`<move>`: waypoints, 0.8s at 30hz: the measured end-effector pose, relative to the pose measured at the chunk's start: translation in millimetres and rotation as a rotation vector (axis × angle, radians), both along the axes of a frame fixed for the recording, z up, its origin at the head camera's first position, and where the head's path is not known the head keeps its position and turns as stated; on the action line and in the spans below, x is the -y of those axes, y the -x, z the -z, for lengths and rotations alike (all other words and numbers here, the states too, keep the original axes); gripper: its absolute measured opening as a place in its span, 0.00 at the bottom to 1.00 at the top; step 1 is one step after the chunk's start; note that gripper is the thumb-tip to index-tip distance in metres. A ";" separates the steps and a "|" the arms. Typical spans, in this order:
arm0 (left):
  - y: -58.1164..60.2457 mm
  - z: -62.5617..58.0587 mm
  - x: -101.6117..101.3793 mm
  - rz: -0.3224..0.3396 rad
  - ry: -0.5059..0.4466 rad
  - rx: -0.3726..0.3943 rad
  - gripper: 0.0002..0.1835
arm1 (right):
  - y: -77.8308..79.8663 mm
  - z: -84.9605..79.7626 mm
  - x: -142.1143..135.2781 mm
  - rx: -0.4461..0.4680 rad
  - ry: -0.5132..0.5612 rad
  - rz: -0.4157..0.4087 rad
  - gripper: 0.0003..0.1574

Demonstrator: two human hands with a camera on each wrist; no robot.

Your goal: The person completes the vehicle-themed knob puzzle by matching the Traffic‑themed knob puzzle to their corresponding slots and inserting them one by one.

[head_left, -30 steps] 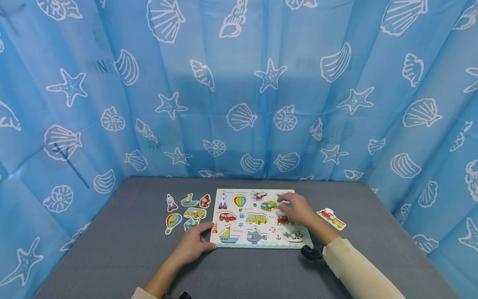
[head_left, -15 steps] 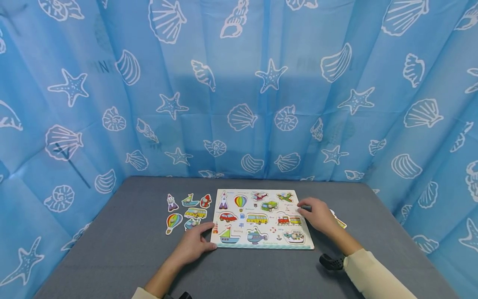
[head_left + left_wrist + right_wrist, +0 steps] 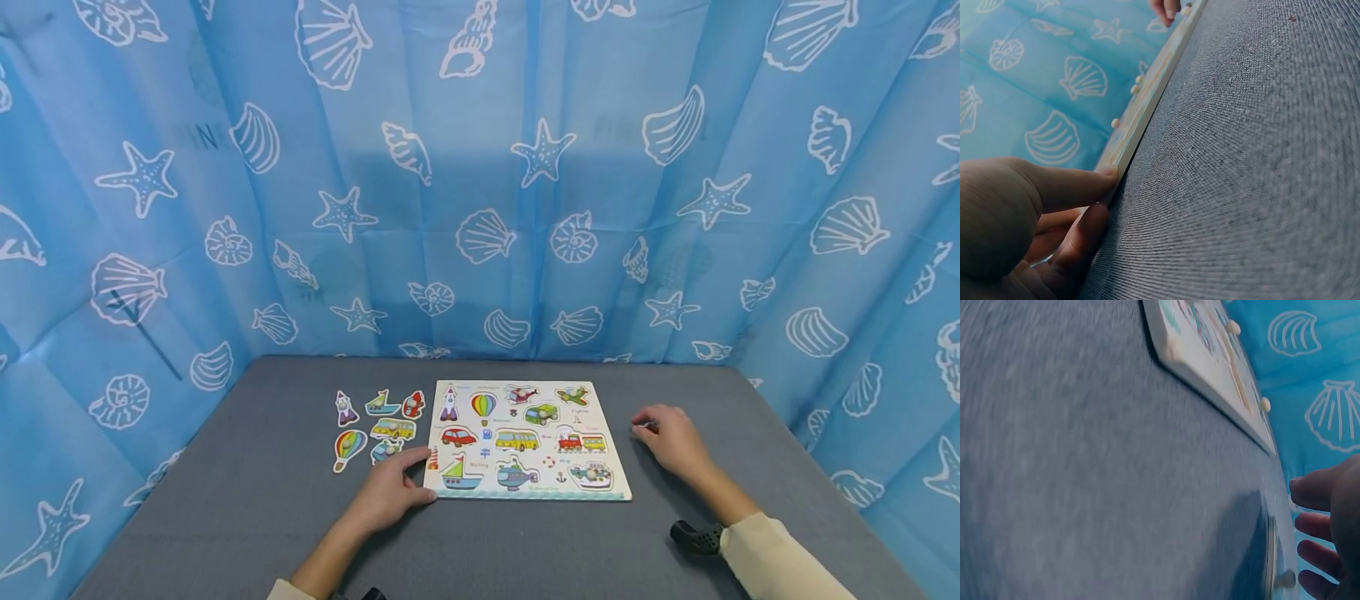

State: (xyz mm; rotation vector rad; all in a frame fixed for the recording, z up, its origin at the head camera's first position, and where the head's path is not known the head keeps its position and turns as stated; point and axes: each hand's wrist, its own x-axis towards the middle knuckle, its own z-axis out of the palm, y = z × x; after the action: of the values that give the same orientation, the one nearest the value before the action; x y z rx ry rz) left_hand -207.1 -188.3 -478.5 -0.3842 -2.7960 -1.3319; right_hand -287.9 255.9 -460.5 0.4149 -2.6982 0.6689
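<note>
A wooden peg puzzle board printed with vehicles lies flat on the grey table. My left hand holds its near left corner, thumb on the near edge and fingers at the left side; the left wrist view shows the thumb against the board's edge. My right hand is off the board's right side, fingers apart and holding nothing. In the right wrist view a knobbed puzzle piece lies on the table just beyond the fingertips. The hand hides that piece in the head view.
Left of the board lie several loose pieces, among them a rocket, a sailboat, a balloon and a yellow bus. A blue shell-patterned curtain hangs behind the table.
My right hand has moved right, from over the board to the table beyond its right edge, now covering the loose train piece. My left hand has stayed at the board's corner.
</note>
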 end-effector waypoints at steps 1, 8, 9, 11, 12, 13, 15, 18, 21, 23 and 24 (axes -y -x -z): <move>-0.1 0.0 -0.2 0.000 -0.003 0.001 0.34 | -1.0 0.2 -2.0 -0.003 -0.006 0.006 0.04; 0.3 0.9 0.7 -0.004 -0.005 0.009 0.33 | -3.1 3.3 -17.8 -0.008 -0.037 0.044 0.05; 0.5 1.1 0.7 -0.003 -0.005 0.008 0.33 | -3.3 3.8 -20.1 -0.007 -0.044 0.052 0.05; 0.7 1.2 0.8 -0.003 -0.004 0.008 0.33 | -3.6 4.0 -24.3 -0.001 -0.058 0.071 0.05; 0.7 1.3 0.8 -0.003 -0.004 0.009 0.33 | -4.3 4.1 -26.1 0.006 -0.065 0.087 0.06; 0.7 1.3 0.8 -0.003 -0.004 0.010 0.33 | -4.6 3.8 -27.9 0.018 -0.075 0.102 0.06; 0.5 1.2 0.7 -0.002 -0.006 0.010 0.33 | -4.8 3.2 -31.2 0.050 -0.085 0.131 0.08; 0.4 1.1 0.8 -0.002 -0.009 0.011 0.33 | -5.1 1.7 -34.4 0.102 -0.095 0.180 0.11; 0.5 1.4 0.7 -0.002 -0.010 0.012 0.33 | -5.3 1.0 -36.4 0.133 -0.100 0.213 0.15; 0.3 1.3 0.6 -0.002 -0.012 0.013 0.33 | -5.6 0.7 -36.8 0.138 -0.107 0.224 0.17; 0.2 1.2 0.5 -0.002 -0.015 0.014 0.33 | -5.6 0.8 -36.9 0.140 -0.109 0.227 0.18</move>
State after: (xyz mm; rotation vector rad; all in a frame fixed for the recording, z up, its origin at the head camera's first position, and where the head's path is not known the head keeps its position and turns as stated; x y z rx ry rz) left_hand -207.3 -188.8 -479.7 -0.3735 -2.7952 -1.3589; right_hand -282.3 292.8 -461.3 0.0865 -2.8642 0.5050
